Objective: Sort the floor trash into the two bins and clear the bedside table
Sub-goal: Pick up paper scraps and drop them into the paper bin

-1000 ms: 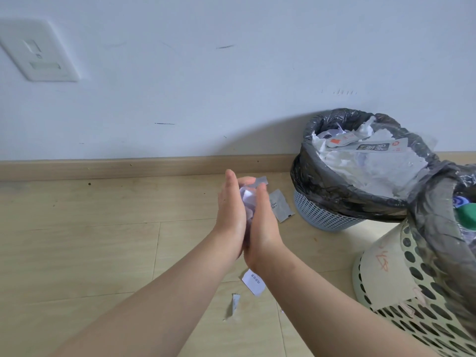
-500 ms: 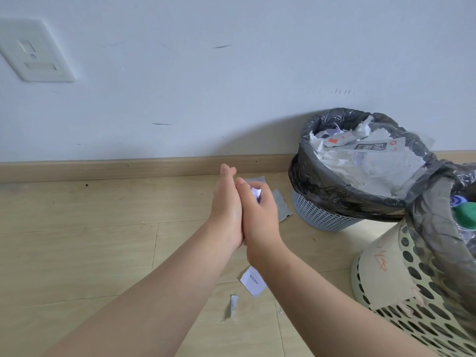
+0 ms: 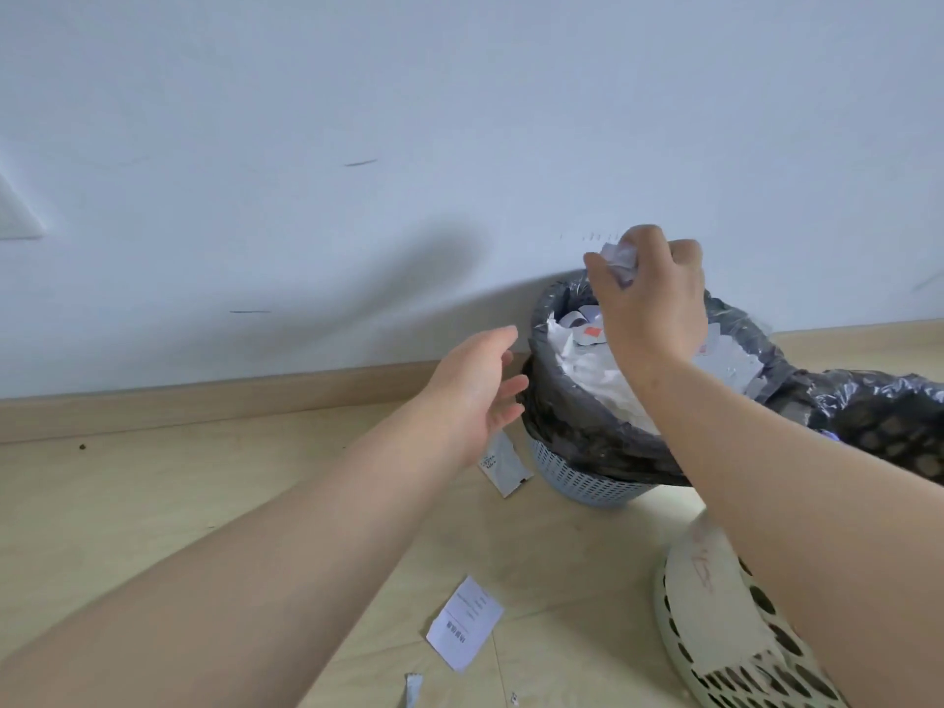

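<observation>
Where the white wall meets the wooden floor (image 3: 153, 503), we find at far left the corner of a wall plate (image 3: 15, 217). Next comes the left hand (image 3: 475, 390), raised just beside the blue bin (image 3: 587, 482), palm turned inward, fingers loosely spread and holding nothing. Below it on the floor lie a grey sachet (image 3: 503, 462), close against the bin's base (whether it touches, we cannot tell), a white printed slip (image 3: 465, 631) and a small scrap (image 3: 413, 689). The blue bin, lined with a black bag (image 3: 572, 411), is heaped with white paper (image 3: 597, 370). Above its rim the right hand (image 3: 649, 298) curls its fingers round a crumpled paper wad (image 3: 618, 263). At far right stands a cream perforated bin (image 3: 715, 631), its own black liner (image 3: 878, 406) just beside the first.
</observation>
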Motion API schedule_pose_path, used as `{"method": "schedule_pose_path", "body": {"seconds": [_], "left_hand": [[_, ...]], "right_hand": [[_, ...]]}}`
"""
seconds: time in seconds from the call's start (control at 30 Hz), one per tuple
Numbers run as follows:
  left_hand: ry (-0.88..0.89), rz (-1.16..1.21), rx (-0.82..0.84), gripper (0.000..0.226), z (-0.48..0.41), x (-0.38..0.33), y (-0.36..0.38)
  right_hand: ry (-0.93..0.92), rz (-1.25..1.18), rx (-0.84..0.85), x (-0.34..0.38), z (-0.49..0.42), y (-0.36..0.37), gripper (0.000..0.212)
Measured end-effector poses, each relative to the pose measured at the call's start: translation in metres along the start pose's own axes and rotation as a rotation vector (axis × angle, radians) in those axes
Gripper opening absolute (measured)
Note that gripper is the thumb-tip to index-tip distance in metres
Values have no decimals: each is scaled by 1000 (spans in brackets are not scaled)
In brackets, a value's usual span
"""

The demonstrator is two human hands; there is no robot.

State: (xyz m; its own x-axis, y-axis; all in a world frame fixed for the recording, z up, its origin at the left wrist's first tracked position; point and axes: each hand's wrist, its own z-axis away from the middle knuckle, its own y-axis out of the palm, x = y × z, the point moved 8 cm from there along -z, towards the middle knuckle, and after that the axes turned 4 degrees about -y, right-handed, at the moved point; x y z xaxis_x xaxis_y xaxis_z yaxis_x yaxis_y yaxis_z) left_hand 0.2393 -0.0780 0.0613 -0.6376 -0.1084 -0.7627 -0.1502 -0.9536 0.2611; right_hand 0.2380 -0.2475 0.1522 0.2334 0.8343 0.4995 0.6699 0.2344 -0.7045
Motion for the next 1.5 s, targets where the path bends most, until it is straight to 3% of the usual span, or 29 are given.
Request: {"method": "schedule_pose_path", "body": {"seconds": [0.07, 0.17, 0.23, 0.33, 0.47, 0.57, 0.63, 0.8, 0.9, 1.0, 1.13, 1.23, 1.3, 1.4, 1.5], "left_hand": [[29, -76, 25, 8, -4, -3, 11], [153, -284, 67, 11, -15, -5, 29], [337, -516, 89, 33, -20, -6, 43], [504, -861, 42, 50, -34, -2, 56], [565, -1042, 32, 55, -49, 8, 59], [663, -1021, -28, 66, -49, 8, 55], [684, -970, -36, 70, -49, 8, 54], [734, -920, -43, 66, -41, 2, 46], [753, -848, -106, 56, -34, 0, 22], [706, -867, -157, 48, -33, 8, -6], [620, -941, -162, 40, -34, 33, -45], [572, -1022, -184, 38, -31, 60, -75], [557, -1108, -169, 39, -23, 90, -98], [451, -1345, -48, 45, -12, 150, -129], [333, -1439, 58, 50, 1, 192, -159]], "right_hand": [[-64, 237, 71, -14, -10, 10, 30], [-97, 434, 166, -27, -10, 28, 33], [-132, 525, 293, -36, -3, 52, 38], [-62, 539, 517, -62, 12, 83, 48], [-6, 430, 643, -74, 22, 100, 56], [100, 214, 543, -77, 14, 96, 42], [171, 219, 500, -82, 10, 89, 33], [60, 466, 685, -85, 9, 104, 36], [180, 464, 722, -86, 6, 95, 45], [216, 335, 606, -66, 6, 77, 54], [-3, 226, 243, -10, 15, 46, 63], [-172, 35, -114, 28, 55, 18, 53], [-314, -163, -183, 47, 109, 25, 39], [-605, -159, 293, 57, 212, 84, 28], [-639, 56, 737, 7, 293, 125, 49]]}}
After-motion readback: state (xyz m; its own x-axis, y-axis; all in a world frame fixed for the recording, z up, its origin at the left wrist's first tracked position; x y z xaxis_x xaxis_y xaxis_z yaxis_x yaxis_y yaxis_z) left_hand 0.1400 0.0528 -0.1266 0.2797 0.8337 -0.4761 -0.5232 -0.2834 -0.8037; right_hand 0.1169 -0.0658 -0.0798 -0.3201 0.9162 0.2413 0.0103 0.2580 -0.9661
